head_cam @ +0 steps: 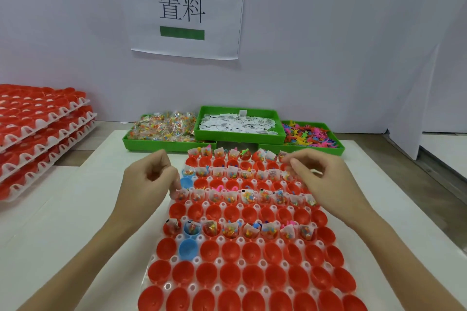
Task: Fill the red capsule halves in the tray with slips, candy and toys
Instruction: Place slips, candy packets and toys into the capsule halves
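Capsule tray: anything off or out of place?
Yes. The tray holds red capsule halves, but four blue halves sit in its left columns: two near the left hand, two lower down. One blue half is already filled. Nothing looks spilled or damaged.

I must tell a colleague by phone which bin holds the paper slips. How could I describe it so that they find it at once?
Look at the back of the table, below the paper sign on the wall, where three green bins stand in a row. The slip bin is the middle one, resting raised on the edges of its neighbours. Only it holds white printed slips, not candy or coloured toys.
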A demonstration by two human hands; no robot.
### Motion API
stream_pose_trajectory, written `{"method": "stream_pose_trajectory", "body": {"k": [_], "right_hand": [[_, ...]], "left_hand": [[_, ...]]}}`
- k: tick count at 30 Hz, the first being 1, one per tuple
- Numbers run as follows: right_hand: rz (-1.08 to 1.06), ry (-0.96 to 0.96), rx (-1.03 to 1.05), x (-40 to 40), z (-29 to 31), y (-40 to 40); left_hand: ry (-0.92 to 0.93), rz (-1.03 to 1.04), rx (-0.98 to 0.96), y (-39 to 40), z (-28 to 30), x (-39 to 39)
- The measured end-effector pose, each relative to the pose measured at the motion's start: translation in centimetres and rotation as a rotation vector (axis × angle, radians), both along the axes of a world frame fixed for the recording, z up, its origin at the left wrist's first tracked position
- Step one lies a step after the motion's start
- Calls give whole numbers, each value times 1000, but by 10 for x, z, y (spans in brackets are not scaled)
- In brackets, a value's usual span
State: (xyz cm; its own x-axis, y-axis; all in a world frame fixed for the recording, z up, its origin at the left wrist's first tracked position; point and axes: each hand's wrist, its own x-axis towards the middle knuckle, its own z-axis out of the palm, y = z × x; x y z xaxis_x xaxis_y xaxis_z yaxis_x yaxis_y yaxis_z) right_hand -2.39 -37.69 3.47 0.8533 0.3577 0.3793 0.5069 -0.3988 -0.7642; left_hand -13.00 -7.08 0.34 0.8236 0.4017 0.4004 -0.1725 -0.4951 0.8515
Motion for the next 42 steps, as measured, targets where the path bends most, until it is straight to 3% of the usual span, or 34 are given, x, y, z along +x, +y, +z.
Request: {"method": "stream_pose_trajectory", "body": {"k": [5,8,18,21,31,35,42], "right_hand": [[-75,-213,-278,55,11,41],[-107,-235,-408,97,16,61],[-197,84,-693,154,25,89],[-243,104,-730,156,28,95],[-270,95,-200,149,9,71],[-218,99,-28,124,11,68],[114,179,196,8,27,64]], "left_hand": [[-34,-164,2,-3,0,-1],[-63,-197,54,0,-1,-4],[-152,-88,313,0,1,-8],[-148,-110,356,-2,-1,-10],[-111,-61,271,-5,2,-9],[-79,-70,122,-9,4,-10],[-58,-266,-247,-34,16,-21]]}}
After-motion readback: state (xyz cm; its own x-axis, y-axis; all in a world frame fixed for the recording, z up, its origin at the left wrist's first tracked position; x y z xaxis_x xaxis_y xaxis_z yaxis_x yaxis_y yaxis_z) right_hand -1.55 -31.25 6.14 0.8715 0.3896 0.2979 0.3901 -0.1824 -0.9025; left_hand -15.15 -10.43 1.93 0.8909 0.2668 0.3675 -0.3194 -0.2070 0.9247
